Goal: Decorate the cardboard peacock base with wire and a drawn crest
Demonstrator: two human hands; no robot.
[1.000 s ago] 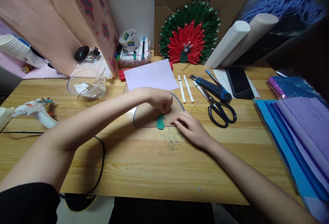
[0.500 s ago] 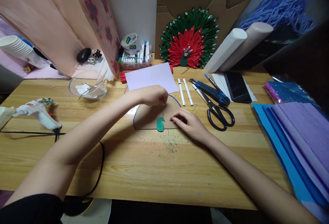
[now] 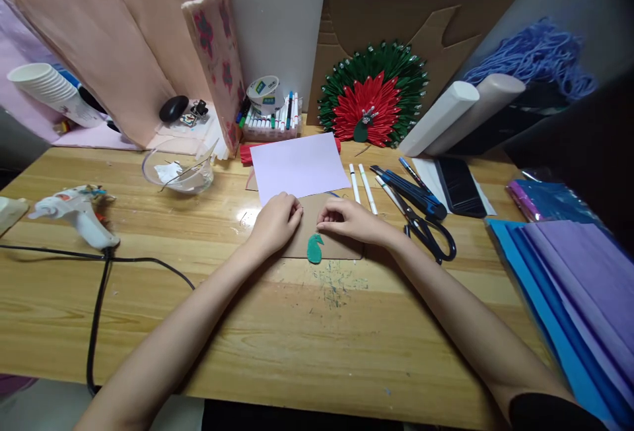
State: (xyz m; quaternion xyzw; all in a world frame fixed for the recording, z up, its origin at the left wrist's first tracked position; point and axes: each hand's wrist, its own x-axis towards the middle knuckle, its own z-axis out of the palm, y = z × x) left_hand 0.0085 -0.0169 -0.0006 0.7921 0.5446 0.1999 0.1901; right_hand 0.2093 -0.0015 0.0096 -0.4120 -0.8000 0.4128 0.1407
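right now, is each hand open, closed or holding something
Left hand: curled over the cardboard; any hold cannot be told.
Right hand: curled near the green cutout; hold unclear.

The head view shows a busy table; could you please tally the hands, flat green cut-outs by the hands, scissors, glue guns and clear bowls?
Hands: 2
Green cut-out: 1
Scissors: 1
Glue gun: 1
Clear bowl: 1
Total: 6

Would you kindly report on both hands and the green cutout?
Left hand curled over brown cardboard. Right hand curled near green cutout, any hold unclear. Cutout at cardboard's near edge. Lilac sheet just beyond hands.
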